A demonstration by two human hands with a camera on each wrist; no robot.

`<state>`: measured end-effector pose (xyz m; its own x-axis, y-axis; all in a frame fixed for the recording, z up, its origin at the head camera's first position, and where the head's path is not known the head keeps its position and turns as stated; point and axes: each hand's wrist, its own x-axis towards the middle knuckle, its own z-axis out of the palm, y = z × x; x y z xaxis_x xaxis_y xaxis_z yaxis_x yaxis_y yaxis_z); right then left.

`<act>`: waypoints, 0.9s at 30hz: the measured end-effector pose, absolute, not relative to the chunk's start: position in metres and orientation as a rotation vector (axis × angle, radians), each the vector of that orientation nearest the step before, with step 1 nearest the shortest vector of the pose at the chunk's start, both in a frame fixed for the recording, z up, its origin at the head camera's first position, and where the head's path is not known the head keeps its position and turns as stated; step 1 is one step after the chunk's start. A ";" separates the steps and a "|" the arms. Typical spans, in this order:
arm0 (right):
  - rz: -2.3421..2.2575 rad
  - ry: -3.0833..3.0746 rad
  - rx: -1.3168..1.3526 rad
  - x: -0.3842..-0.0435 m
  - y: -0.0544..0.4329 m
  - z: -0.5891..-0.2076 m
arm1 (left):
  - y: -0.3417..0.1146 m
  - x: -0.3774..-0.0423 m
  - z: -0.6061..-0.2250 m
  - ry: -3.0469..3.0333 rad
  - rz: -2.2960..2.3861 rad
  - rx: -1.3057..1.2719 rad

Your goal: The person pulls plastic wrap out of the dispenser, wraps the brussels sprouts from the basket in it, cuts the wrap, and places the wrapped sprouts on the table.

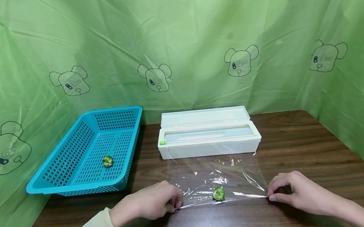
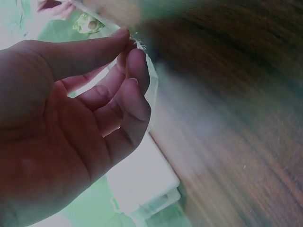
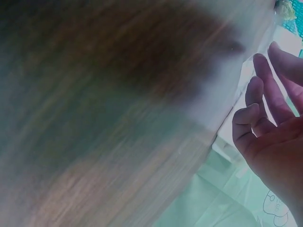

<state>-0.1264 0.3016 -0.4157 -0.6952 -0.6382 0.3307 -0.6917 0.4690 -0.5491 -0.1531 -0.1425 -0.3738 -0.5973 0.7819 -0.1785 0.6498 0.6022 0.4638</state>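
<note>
A sheet of clear plastic wrap [image 1: 201, 179] stretches forward from a white wrap dispenser box [image 1: 210, 149] over the dark wooden table. A small green Brussels sprout [image 1: 219, 194] shows at the near edge of the sheet, in the middle. My left hand [image 1: 159, 200] pinches the near left corner of the wrap between thumb and fingers; the left wrist view shows its thumb and index fingertips meeting at the film. At the near right corner, my right hand [image 1: 296, 192] pinches the film between thumb and index finger, with its other fingers loosely bent in the right wrist view.
A blue perforated basket [image 1: 131, 169] stands at the left with another Brussels sprout [image 1: 107, 161] inside. The dispenser's lid [image 1: 204, 116] is raised at the back, and a green slider [image 1: 163, 142] sits at its left end. A green curtain [image 1: 190, 25] encloses the table.
</note>
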 end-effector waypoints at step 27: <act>1.186 -2.809 0.982 -0.154 0.297 -0.412 | -0.154 -0.178 -0.374 2.600 0.686 1.107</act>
<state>-0.1544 0.2974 -0.4116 -0.8103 -0.5599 0.1730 -0.5145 0.5382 -0.6676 -0.1784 -0.1539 -0.3740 -0.6870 0.7261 -0.0293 0.6171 0.6041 0.5042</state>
